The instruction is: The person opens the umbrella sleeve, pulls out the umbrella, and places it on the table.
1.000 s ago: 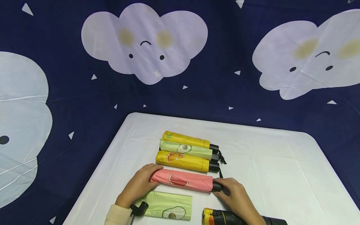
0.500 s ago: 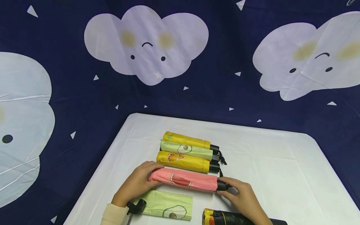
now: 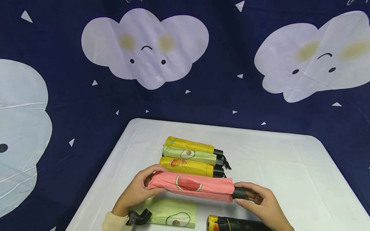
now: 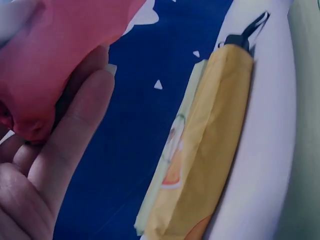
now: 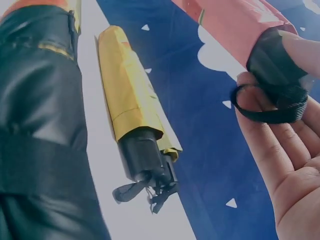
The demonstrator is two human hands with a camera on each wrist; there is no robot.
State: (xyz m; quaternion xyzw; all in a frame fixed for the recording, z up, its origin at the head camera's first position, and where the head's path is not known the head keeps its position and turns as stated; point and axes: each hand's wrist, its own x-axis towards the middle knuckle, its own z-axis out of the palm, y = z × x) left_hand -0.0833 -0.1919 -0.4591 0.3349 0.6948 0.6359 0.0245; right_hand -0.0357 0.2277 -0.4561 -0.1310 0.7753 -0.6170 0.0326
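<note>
The left hand curls round the left end of the pink watermelon-print umbrella, thumb on the near side and fingers over the far side. The right hand pinches the black handle at the other end between thumb and fingers, with the wrist loop hanging by the fingers. The folded umbrella lies crosswise between the hands and appears raised off the worktop, nearer its left edge than its right; how high cannot be told.

The step in hand seems to be handling this umbrella with both ends supported. The next move likely calls for keeping the two ends moving together and the loop free of the fingers.

Just beyond, toward the back edge, three folded umbrellas lie side by side with handles to the right: a yellow orange-print one, partly covered by the pink one in the head view, then a green avocado-print umbrella, then another yellow umbrella. On the near side lie a flat green avocado-print cover, partly behind the left wrist, and a black umbrella, running out of the head view under the right forearm.

Room for moving is widest from the handles toward the right edge and back right corner; a narrower strip runs along the left edge. The worktop's near edge is out of view.
</note>
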